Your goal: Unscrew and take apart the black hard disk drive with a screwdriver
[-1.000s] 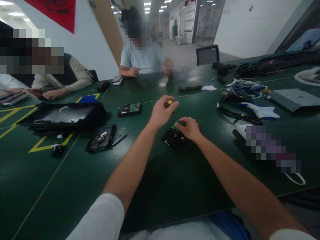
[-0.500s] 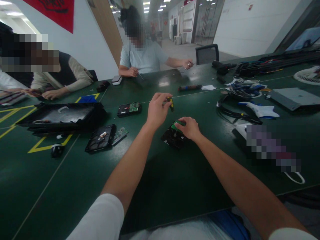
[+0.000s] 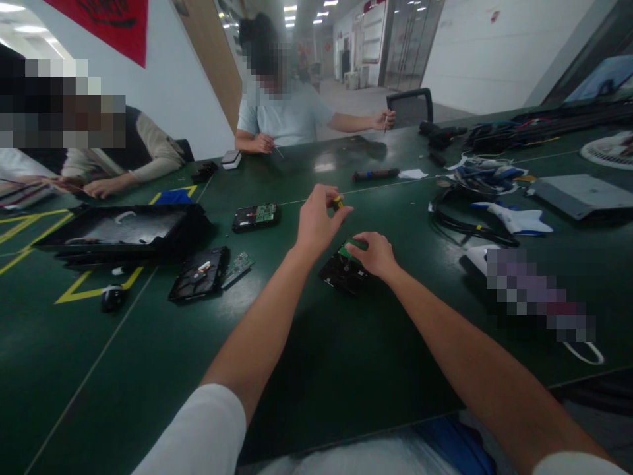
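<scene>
My left hand [image 3: 316, 223] is closed round the yellow-and-black handle of a screwdriver [image 3: 338, 203], held upright above a black hard drive [image 3: 340, 273]. The thumb sticks out to the right, and the shaft and tip are too faint to make out. On the table in front of me lies the drive, with a green circuit board [image 3: 345, 251] at its far side. My right hand [image 3: 380, 256] grips the drive from the right, thumb and forefinger at the board.
Left of my hands lie another hard drive [image 3: 255, 217], an opened drive case [image 3: 199, 274] and a loose circuit board [image 3: 238, 270]. Farther left are black trays [image 3: 123, 227] and a mouse [image 3: 113, 298]. Cables [image 3: 465, 224] and gloves [image 3: 519, 218] lie right. Two co-workers sit opposite.
My left hand has shifted slightly right and turned, its thumb now reaching out past the screwdriver handle. My right hand and the hard drive stay put. A co-worker's hand across the table has risen slightly.
</scene>
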{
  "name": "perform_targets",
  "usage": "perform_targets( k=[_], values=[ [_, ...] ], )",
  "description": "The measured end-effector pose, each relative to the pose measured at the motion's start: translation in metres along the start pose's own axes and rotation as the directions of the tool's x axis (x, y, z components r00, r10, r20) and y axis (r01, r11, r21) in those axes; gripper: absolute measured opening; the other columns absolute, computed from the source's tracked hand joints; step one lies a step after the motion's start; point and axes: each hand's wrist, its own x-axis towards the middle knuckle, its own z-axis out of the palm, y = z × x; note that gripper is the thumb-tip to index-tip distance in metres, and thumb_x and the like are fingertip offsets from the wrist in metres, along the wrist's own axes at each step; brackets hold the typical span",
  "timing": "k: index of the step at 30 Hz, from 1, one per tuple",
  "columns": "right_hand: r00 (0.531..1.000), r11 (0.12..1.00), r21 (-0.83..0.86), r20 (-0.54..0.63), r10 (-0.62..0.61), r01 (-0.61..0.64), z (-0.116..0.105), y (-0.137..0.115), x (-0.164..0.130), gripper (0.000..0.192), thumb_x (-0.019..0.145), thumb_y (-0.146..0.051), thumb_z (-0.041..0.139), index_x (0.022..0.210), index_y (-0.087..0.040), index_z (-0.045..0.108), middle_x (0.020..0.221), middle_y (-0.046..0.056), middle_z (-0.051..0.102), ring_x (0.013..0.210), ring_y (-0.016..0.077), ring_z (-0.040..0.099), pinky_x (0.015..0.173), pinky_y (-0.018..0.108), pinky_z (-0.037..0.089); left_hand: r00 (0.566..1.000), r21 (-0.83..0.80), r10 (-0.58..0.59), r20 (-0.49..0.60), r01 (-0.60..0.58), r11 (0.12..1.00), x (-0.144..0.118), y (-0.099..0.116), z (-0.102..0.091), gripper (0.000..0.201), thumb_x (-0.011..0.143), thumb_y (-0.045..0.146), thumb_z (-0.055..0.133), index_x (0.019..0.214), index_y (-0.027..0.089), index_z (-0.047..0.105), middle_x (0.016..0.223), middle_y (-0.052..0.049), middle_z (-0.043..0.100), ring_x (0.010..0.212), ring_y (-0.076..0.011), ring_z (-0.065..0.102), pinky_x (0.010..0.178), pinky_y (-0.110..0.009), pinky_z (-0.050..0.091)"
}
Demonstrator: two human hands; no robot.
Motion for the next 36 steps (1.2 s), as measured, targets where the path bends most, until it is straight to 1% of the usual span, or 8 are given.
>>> perform_targets(
  k=[4, 9, 13, 17, 21, 25, 29, 36],
  values=[
    [1.0, 1.0, 0.005, 0.001, 0.001, -0.001, -0.001, -0.001, 0.0, 0.039, 0.098, -0.052, 0.073, 0.126, -0.024, 0.079, 0.13, 0.01, 0.077, 0.118, 0.0316, 0.07, 0.096, 0.044, 0.054, 0.999, 0.063, 0.044, 0.008, -0.045, 0.997, 0.0, -0.003, 0.001, 0.038, 0.09, 0.013, 0.082, 0.116, 0.024, 0.055, 0.122, -0.006, 0.073, 0.105, -0.0186, 0.077, 0.097, -0.036, 0.062],
    [1.0, 1.0, -0.008, -0.003, 0.007, -0.007, 0.001, 0.001, 0.0, 0.039, 0.099, -0.053, 0.072, 0.125, -0.025, 0.078, 0.131, 0.009, 0.077, 0.117, 0.0313, 0.07, 0.096, 0.044, 0.053, 0.99, 0.206, 0.14, 0.033, -0.144, 0.968, 0.001, 0.002, -0.004, 0.028, 0.094, 0.013, 0.076, 0.119, 0.023, 0.067, 0.119, -0.007, 0.07, 0.107, -0.0213, 0.072, 0.093, -0.036, 0.062],
    [1.0, 1.0, -0.004, 0.0, 0.008, -0.008, 0.002, 0.002, 0.001, 0.039, 0.099, -0.054, 0.072, 0.126, -0.026, 0.078, 0.131, 0.009, 0.076, 0.118, 0.031, 0.069, 0.096, 0.043, 0.052, 0.989, 0.29, 0.144, 0.034, -0.147, 0.946, 0.001, 0.001, -0.007, 0.036, 0.096, 0.007, 0.067, 0.127, 0.025, 0.071, 0.123, -0.009, 0.069, 0.109, -0.0228, 0.07, 0.095, -0.039, 0.061],
    [1.0, 1.0, 0.006, -0.006, 0.001, 0.0, 0.002, 0.002, 0.001, 0.038, 0.099, -0.053, 0.072, 0.124, -0.025, 0.078, 0.131, 0.01, 0.076, 0.117, 0.0315, 0.07, 0.097, 0.044, 0.052, 0.988, 0.283, 0.142, 0.053, -0.151, 0.947, 0.002, -0.003, -0.005, 0.04, 0.097, 0.003, 0.063, 0.131, 0.023, 0.068, 0.13, -0.01, 0.071, 0.116, -0.0243, 0.071, 0.104, -0.042, 0.06],
    [1.0, 1.0, 0.012, -0.006, -0.004, 0.004, 0.001, 0.001, -0.001, 0.038, 0.099, -0.051, 0.072, 0.125, -0.025, 0.078, 0.131, 0.011, 0.076, 0.121, 0.0324, 0.069, 0.1, 0.046, 0.051, 0.989, 0.27, 0.146, 0.028, -0.148, 0.951, 0.001, -0.008, -0.001, 0.036, 0.094, 0.01, 0.074, 0.127, 0.021, 0.065, 0.138, -0.013, 0.071, 0.127, -0.0274, 0.07, 0.109, -0.045, 0.059],
    [1.0, 1.0, 0.015, -0.007, -0.005, 0.005, 0.001, 0.001, -0.001, 0.037, 0.099, -0.051, 0.072, 0.125, -0.025, 0.078, 0.13, 0.011, 0.076, 0.121, 0.0328, 0.069, 0.101, 0.046, 0.052, 0.993, 0.23, 0.117, -0.01, -0.111, 0.967, 0.0, -0.013, 0.001, 0.039, 0.091, 0.021, 0.084, 0.121, 0.021, 0.059, 0.139, -0.014, 0.069, 0.118, -0.0252, 0.074, 0.102, -0.043, 0.063],
    [1.0, 1.0, 0.003, -0.015, -0.007, 0.007, 0.002, 0.001, -0.001, 0.038, 0.099, -0.051, 0.072, 0.125, -0.025, 0.078, 0.13, 0.011, 0.076, 0.122, 0.0332, 0.068, 0.102, 0.047, 0.052, 0.995, 0.17, 0.103, -0.01, -0.099, 0.98, 0.0, -0.012, 0.001, 0.036, 0.091, 0.019, 0.084, 0.116, 0.022, 0.057, 0.132, -0.011, 0.07, 0.114, -0.0229, 0.075, 0.098, -0.04, 0.063],
    [1.0, 1.0, -0.006, -0.005, 0.002, -0.002, 0.001, 0.001, 0.0, 0.037, 0.098, -0.053, 0.072, 0.123, -0.026, 0.079, 0.131, 0.009, 0.077, 0.119, 0.032, 0.07, 0.097, 0.045, 0.053, 0.991, 0.239, 0.131, -0.01, -0.125, 0.963, 0.002, 0.001, -0.008, 0.028, 0.094, 0.011, 0.075, 0.119, 0.025, 0.072, 0.117, -0.006, 0.067, 0.099, -0.0187, 0.07, 0.091, -0.035, 0.061]
  ],
)
